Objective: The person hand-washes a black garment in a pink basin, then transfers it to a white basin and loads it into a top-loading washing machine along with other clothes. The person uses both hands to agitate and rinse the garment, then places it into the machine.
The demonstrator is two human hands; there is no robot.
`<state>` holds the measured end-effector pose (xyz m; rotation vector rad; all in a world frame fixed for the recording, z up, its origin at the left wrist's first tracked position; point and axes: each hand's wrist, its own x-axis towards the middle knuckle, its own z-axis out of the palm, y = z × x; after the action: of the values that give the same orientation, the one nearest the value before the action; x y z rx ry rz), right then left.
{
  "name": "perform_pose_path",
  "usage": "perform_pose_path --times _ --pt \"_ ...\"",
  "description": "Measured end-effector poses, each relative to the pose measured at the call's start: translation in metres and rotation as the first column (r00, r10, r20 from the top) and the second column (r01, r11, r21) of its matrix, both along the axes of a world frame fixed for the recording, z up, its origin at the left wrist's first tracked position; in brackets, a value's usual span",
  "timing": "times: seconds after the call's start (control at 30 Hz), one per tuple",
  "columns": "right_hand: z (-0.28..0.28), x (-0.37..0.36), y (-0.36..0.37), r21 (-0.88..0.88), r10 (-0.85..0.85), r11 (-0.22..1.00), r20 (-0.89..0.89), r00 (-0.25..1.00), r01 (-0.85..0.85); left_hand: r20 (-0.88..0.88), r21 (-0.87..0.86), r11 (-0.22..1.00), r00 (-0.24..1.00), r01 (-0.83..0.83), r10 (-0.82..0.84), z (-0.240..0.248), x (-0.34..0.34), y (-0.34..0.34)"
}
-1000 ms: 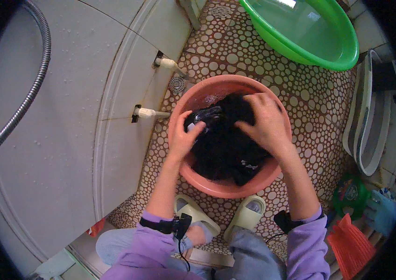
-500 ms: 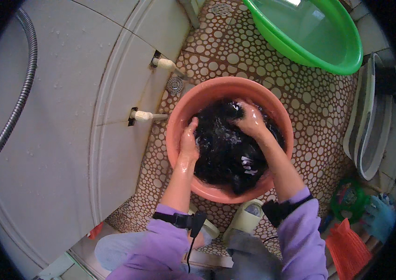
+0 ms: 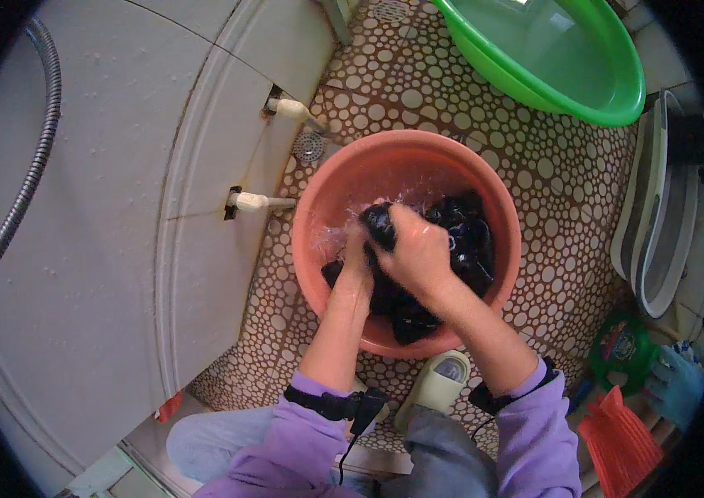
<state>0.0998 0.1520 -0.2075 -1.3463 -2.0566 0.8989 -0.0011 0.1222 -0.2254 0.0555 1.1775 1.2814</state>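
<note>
A round pink basin stands on the pebble-patterned floor and holds water and a wet black garment. My right hand is clenched on a bunched part of that garment near the basin's middle. My left hand sits just left of it, fingers buried in the same black cloth, with water splashing around them. Both purple sleeves are pushed up to the forearms, each with a black band.
A large green basin lies at the top right. Two white taps stick out of the white wall on the left, above a floor drain. A metal hose, pale slippers, a green bottle and an orange cloth are around me.
Both hands have drawn together toward the left of the basin, bunching the black garment between them. The view has shifted so the basin sits lower in the picture.
</note>
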Motion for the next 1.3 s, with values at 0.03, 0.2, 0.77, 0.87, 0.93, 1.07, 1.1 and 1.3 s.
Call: perform_pose_path --times 0.03,0.2,0.77,0.87,0.93,1.07,1.1,1.3 --pt "-0.006 0.002 0.014 -0.104 -0.054 0.992 0.109 0.993 0.066 -0.213 -0.188 0.981 0.973 0.047 -0.087 -0.003 -0.002 0.001" --pt "-0.033 0.034 0.057 -0.321 -0.347 0.904 -0.159 0.924 0.284 -0.616 -0.223 0.971 0.759 0.091 -0.212 -0.013 -0.020 -0.007" --pt "-0.013 0.023 0.014 -0.270 0.133 0.943 -0.230 0.964 -0.195 0.161 -0.015 0.993 0.980 -0.117 0.117 -0.021 -0.035 0.011" --pt "0.031 0.001 -0.026 -0.064 0.180 0.981 -0.047 0.983 -0.183 -0.050 -0.092 0.993 0.996 0.070 -0.075 0.015 -0.024 0.019" --pt "0.042 -0.010 -0.033 0.061 0.195 0.978 0.098 0.976 -0.201 0.148 0.114 0.985 0.978 0.127 -0.144 0.031 -0.014 0.011" --pt "0.029 -0.020 -0.019 0.297 0.079 0.943 0.234 0.969 -0.149 -0.165 0.143 0.976 0.976 0.164 -0.139 0.028 0.005 -0.002" --pt "0.023 -0.017 -0.013 0.265 0.048 0.960 0.163 0.985 -0.091 -0.161 0.101 0.985 0.979 0.140 -0.122 0.022 0.008 -0.002" --pt "0.047 0.045 0.032 -0.093 -0.169 0.982 -0.072 0.983 0.162 -0.291 -0.090 0.969 0.924 0.232 -0.248 0.022 -0.007 0.010"
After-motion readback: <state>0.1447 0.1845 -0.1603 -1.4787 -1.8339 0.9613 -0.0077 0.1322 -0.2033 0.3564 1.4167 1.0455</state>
